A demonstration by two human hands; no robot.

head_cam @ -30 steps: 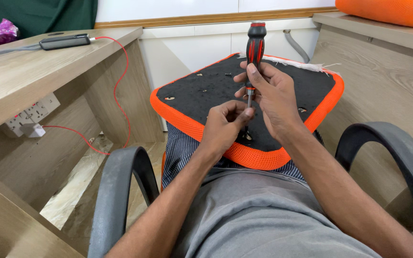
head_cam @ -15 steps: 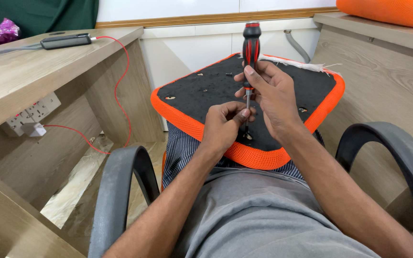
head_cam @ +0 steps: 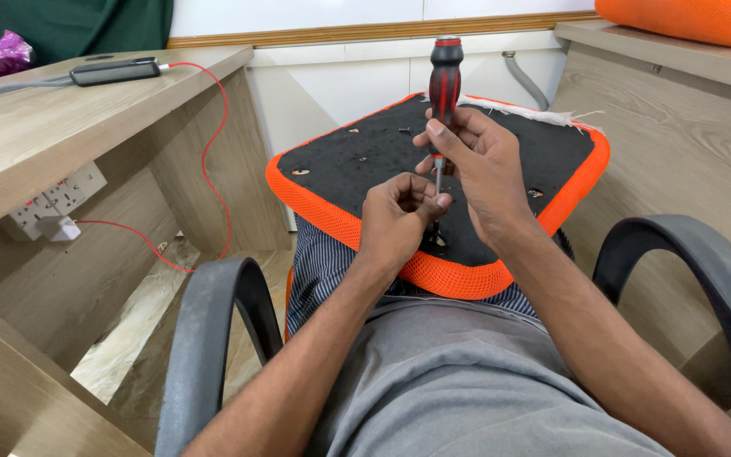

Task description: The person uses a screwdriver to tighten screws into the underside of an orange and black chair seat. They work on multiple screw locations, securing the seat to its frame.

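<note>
While upright: red-and-black-handled screwdriver over orange-rimmed black seat pad.
Right hand: fingers wrapped round its handle.
Left hand: fingertips pinching its shaft.

Seen from one head-worn camera, angled steeply down and forward, close over the lap toward the far wall.

The seat pad lies on the person's lap, between two armrests. A desk stands left, a power strip under it.
</note>
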